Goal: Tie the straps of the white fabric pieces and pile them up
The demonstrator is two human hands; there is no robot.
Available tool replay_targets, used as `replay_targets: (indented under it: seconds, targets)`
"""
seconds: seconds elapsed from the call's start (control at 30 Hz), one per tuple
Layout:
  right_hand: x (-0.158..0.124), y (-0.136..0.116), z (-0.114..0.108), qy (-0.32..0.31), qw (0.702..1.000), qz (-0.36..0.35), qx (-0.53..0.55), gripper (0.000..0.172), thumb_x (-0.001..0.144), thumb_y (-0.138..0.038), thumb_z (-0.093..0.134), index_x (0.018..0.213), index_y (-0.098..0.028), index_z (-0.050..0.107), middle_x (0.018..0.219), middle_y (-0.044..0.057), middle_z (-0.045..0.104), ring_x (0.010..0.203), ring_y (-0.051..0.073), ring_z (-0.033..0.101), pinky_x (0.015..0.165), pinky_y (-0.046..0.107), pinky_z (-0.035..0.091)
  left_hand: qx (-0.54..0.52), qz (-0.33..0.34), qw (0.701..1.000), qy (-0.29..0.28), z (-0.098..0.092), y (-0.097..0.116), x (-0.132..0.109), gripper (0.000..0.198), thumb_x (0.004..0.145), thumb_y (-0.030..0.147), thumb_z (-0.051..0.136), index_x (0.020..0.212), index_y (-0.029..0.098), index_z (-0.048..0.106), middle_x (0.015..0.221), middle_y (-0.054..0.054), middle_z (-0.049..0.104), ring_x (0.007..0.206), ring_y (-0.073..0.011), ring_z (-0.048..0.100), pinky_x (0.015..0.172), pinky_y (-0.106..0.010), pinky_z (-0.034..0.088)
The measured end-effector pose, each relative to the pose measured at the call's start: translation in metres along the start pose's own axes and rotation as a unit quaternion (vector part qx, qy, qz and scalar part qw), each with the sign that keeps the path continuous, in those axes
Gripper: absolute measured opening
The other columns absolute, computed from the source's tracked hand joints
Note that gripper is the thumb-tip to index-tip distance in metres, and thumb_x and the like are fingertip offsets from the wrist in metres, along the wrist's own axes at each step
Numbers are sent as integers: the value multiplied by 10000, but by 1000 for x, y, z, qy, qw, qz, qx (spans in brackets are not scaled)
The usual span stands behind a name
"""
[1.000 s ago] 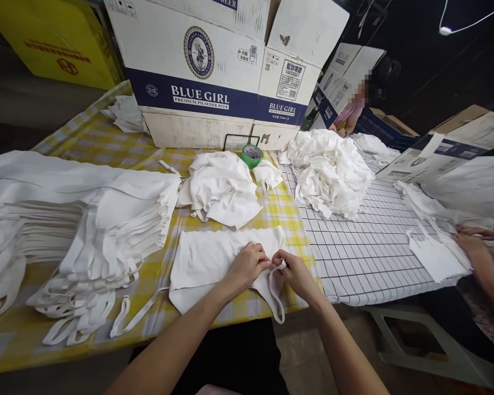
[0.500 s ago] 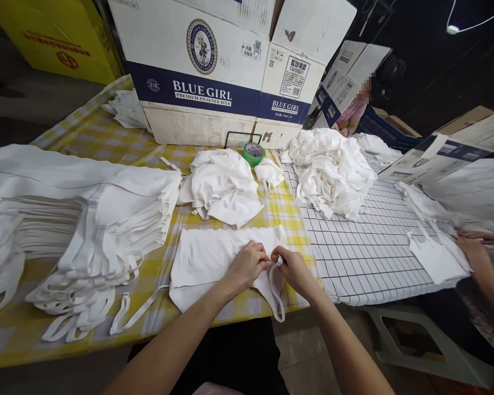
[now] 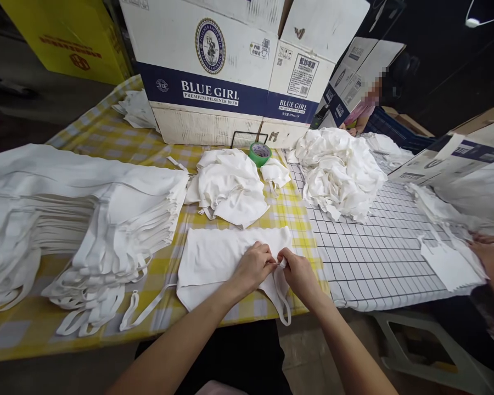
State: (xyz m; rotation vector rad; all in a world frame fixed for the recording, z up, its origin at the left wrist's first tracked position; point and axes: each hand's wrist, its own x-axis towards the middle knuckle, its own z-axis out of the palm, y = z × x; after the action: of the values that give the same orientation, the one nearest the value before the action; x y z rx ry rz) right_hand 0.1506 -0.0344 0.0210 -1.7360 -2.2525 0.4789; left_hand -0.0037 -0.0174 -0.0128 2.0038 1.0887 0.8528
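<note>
A white strappy garment (image 3: 216, 253), which looks like a camisole, lies flat at the table's front edge. My left hand (image 3: 255, 266) rests over its right part, fingers pinched on the shoulder strap. Close beside it, my right hand (image 3: 298, 274) also pinches the strap, where a small white piece shows between the fingertips. The strap's loop (image 3: 287, 312) hangs down below my right hand. Leftward, the other strap (image 3: 152, 304) trails across the cloth. My fingers hide exactly how the strap is held.
A tall stack of white garments (image 3: 119, 208) fills the left. Beyond my hands lie a crumpled white heap (image 3: 230, 186), green tape (image 3: 259, 154) and a beer carton (image 3: 214, 120). Another heap (image 3: 341, 170) sits right, on grid cloth (image 3: 354, 263). A co-worker's hand (image 3: 488, 255) handles white garments at far right.
The whole view has shifted slightly, so things appear further right. Both hands still pinch the strap, with the fingertips slightly repositioned.
</note>
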Motion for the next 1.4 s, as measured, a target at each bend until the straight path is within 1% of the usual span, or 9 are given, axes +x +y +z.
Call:
replay_targets:
  seconds: [0.2,0.33,0.43,0.53,0.63,0.83,1.0,1.27,1.4]
  targets:
    - [-5,6,3,18,998,27,50,177,767,-147,387,850,-197,535,620,0,578,545,144,511,544,228,325,3,7,1000,-17,-4,2,-1,99,791,192,582,797,209,679,800,-12,577,852,-168,460,779,-307,376]
    - [-9,7,3,31,991,58,117,236,729,-133,392,878,-197,563,662,1,598,571,142,546,566,235,383,-9,-7,1000,-8,-6,1,-1,126,819,216,552,799,196,675,792,-20,576,848,-170,458,777,-308,380]
    - [-13,7,1,1,971,97,217,272,723,-137,396,919,-201,574,628,-14,579,550,136,550,534,230,411,-20,-15,1000,4,-7,0,-1,132,824,236,554,779,183,665,785,-19,573,845,-167,455,774,-298,385]
    - [-15,7,-2,-26,947,119,297,191,764,-202,444,907,-194,570,621,-10,571,540,136,528,497,230,408,-24,-16,1000,0,-8,-1,0,132,819,259,566,767,182,660,783,-18,573,844,-165,456,764,-290,388]
    - [-16,6,-5,-26,933,125,335,145,790,-273,490,887,-189,558,639,-4,564,561,137,521,519,240,420,-20,-15,1000,0,-8,-1,1,131,817,257,570,754,179,655,778,-17,574,841,-165,457,764,-291,388]
    - [-15,6,-10,82,952,75,286,128,797,-274,488,826,-186,576,839,54,583,756,171,535,618,259,447,-17,-17,1000,-1,-7,0,1,134,817,235,562,732,175,646,774,-17,575,833,-165,455,766,-296,390]
    - [-15,6,-2,47,972,72,220,133,767,-200,459,801,-189,587,709,16,595,608,135,498,577,244,414,-16,-14,1000,-4,-7,-1,1,135,818,245,562,740,177,648,776,-18,573,833,-167,456,765,-300,390]
    - [-7,7,4,65,983,66,159,174,788,-279,492,808,-184,635,717,28,649,612,148,543,570,246,397,-25,-10,999,-23,-9,-2,2,157,828,285,552,778,195,671,770,-20,572,833,-168,457,764,-302,388]
    - [-5,5,0,60,989,33,128,163,786,-211,471,788,-193,633,697,18,639,612,142,536,582,242,388,-24,-7,999,-25,-11,-1,2,172,832,292,547,768,190,669,769,-23,572,831,-169,454,744,-296,390]
